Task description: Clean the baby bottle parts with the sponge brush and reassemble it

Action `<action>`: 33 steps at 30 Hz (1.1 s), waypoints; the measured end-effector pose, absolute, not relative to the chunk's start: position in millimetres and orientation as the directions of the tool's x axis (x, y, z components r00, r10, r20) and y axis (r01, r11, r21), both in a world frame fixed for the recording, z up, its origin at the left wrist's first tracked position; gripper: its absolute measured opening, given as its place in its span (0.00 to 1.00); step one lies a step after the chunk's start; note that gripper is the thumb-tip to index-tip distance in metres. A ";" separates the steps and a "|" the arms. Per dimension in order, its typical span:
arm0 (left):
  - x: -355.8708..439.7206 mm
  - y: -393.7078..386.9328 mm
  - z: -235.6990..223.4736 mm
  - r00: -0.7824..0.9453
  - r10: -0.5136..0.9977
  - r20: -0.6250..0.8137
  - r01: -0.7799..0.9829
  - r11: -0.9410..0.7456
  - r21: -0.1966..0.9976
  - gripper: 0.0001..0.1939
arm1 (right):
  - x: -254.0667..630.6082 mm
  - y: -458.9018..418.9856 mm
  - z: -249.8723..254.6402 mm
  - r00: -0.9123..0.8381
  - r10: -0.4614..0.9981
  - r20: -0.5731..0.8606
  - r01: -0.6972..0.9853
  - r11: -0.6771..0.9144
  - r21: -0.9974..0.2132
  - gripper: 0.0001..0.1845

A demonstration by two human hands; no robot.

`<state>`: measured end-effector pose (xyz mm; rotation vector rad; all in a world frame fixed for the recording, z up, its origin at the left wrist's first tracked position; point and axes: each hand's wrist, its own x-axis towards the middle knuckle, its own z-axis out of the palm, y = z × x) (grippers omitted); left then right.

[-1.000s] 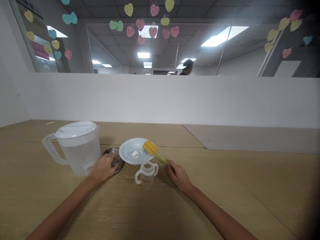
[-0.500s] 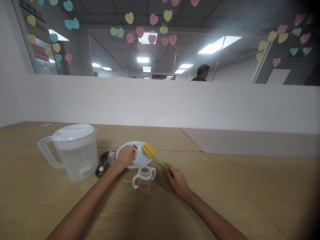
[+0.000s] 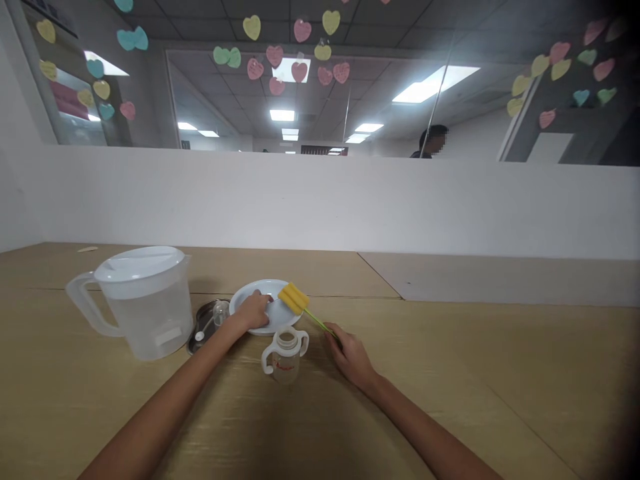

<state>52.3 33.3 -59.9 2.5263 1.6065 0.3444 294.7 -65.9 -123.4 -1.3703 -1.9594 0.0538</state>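
Over on the counter [image 3: 450, 400], left hand [image 3: 254, 311] sits curled on a white plate [image 3: 240, 295], can't tell if it's gripping anything, while right hand [image 3: 351, 357] pinches a yellow sponge bottle brush [image 3: 293, 298] by its green handle, just beside a two-handled baby bottle [image 3: 285, 357].

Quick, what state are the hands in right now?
Left hand: curled at the white plate; cannot tell if it holds anything.
Right hand: closed, holding the green handle of the yellow sponge bottle brush.
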 end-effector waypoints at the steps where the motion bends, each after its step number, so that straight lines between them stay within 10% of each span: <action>1: 50.0 33.2 -59.7 0.415 0.896 0.156 0.865 -0.442 0.238 0.31 | 294.6 -66.2 -123.3 -0.170 0.828 0.535 0.800 0.433 -0.415 0.19; 16: 51.5 5.3 -38.7 0.560 0.567 0.604 0.449 -0.821 0.354 0.50 | 294.4 -66.8 -123.8 -0.278 0.781 0.559 0.745 0.543 -0.388 0.21; 24: 64.2 -9.9 -37.3 0.251 0.626 0.739 0.228 -0.780 0.583 0.32 | 295.0 -67.4 -120.1 -0.261 0.800 0.540 0.675 0.551 -0.491 0.22; 29: 75.3 -7.5 -42.8 0.076 0.855 0.512 -0.191 -0.492 0.850 0.30 | 297.8 -66.9 -122.3 -0.227 0.814 0.535 0.655 0.534 -0.534 0.23; 33: 39.7 -5.4 -47.5 -0.115 0.912 0.394 -0.204 -0.410 0.889 0.31 | 298.7 -65.4 -123.1 -0.162 0.808 0.566 0.655 0.517 -0.551 0.23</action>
